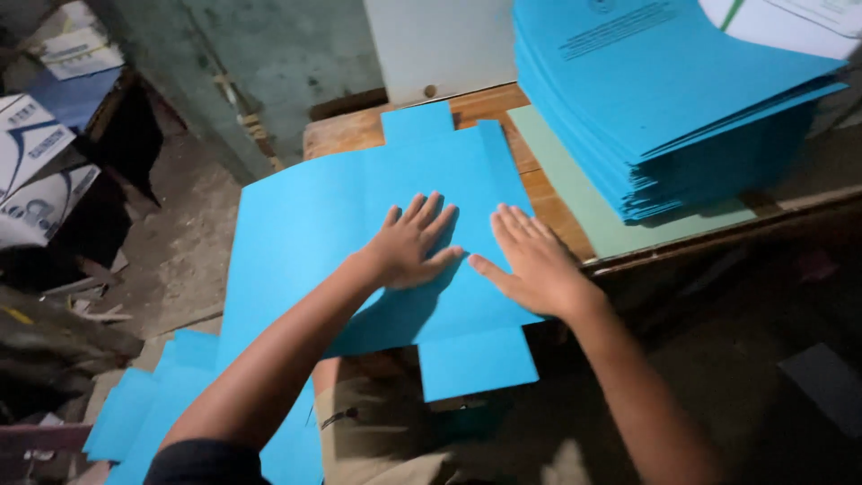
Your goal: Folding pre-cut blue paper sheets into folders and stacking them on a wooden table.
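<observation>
A large blue card sheet [314, 224] with cut tabs lies flat on a wooden table [355, 130], overhanging its near edge. My left hand [415, 242] rests flat on the sheet, fingers spread. My right hand [537, 265] lies flat beside it on the sheet's right part, thumb nearly touching the left hand. Neither hand holds anything.
A tall stack of blue card sheets [664, 99] stands on a pale green board [584, 202] at the table's right. More blue sheets [162, 404] lie on the floor at lower left. Cardboard boxes [40, 162] sit at the far left. A white panel [440, 45] leans behind the table.
</observation>
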